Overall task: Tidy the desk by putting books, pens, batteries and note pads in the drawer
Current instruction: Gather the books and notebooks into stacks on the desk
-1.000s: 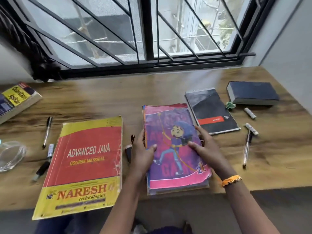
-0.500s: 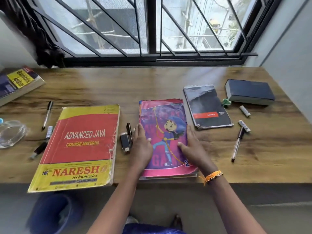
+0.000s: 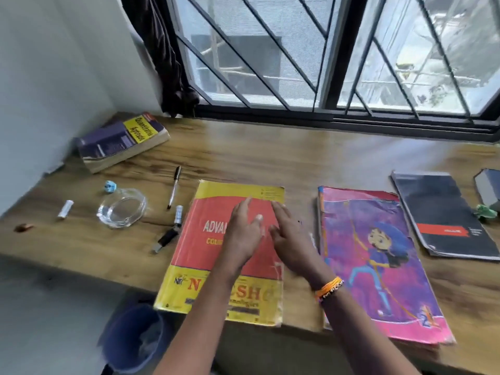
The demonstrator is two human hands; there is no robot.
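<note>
Nearest you, a blue bin [image 3: 135, 339] sits on the floor under the counter [image 3: 270, 158] edge, at 7 o'clock.

Your left hand [image 3: 243, 234] and right hand [image 3: 290, 239] both lie over the red-and-yellow Java book [image 3: 211, 255], fingers straight and spread, gripping nothing; whether the palms touch the cover, cannot tell. Orange bracelet [image 3: 328, 286] on the right wrist.

Pink cartoon book [image 3: 378, 261] just beside, at 3 o'clock, its near end overhanging the counter edge. Black notepad [image 3: 443, 217] beyond that, toward 2 o'clock, a dark book [image 3: 488, 186] cut by the frame edge.

At 9 o'clock of the Java book: black marker [image 3: 166, 239], small battery [image 3: 178, 215], pen [image 3: 174, 186], glass ashtray [image 3: 121, 208], white battery [image 3: 65, 209].

Farthest, 11 o'clock: thick aptitude book [image 3: 121, 142] near the wall corner.
</note>
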